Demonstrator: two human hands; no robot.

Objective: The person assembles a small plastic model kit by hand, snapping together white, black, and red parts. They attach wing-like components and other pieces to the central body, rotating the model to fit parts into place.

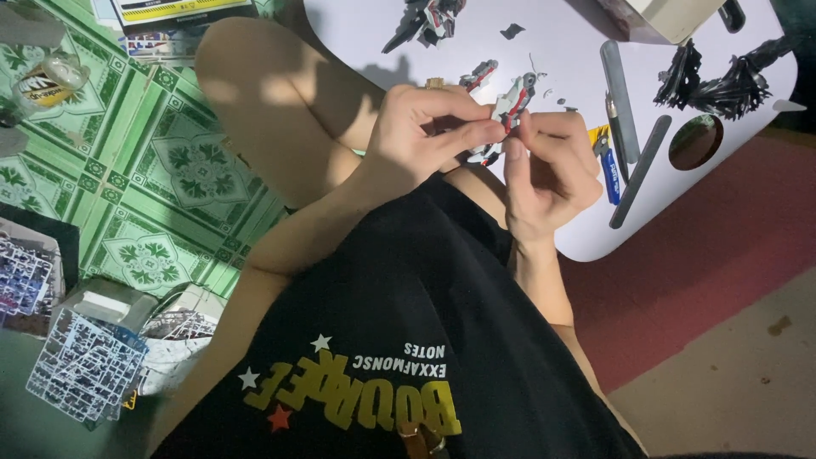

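left hand (429, 127) + right hand (548, 161): pinching white-red model part (511, 106) | over white table (544, 42) | files (625, 102) beside

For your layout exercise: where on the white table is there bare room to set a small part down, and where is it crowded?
The white table is bare at its left end, left of the dark model pieces. A strip lies open between those pieces and the grey files. The right end is crowded: files, blue-handled cutters, black plastic scraps.

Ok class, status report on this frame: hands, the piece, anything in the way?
Left hand and right hand both pinching the white-and-red model part. Held above the white tray. Nothing blocking.
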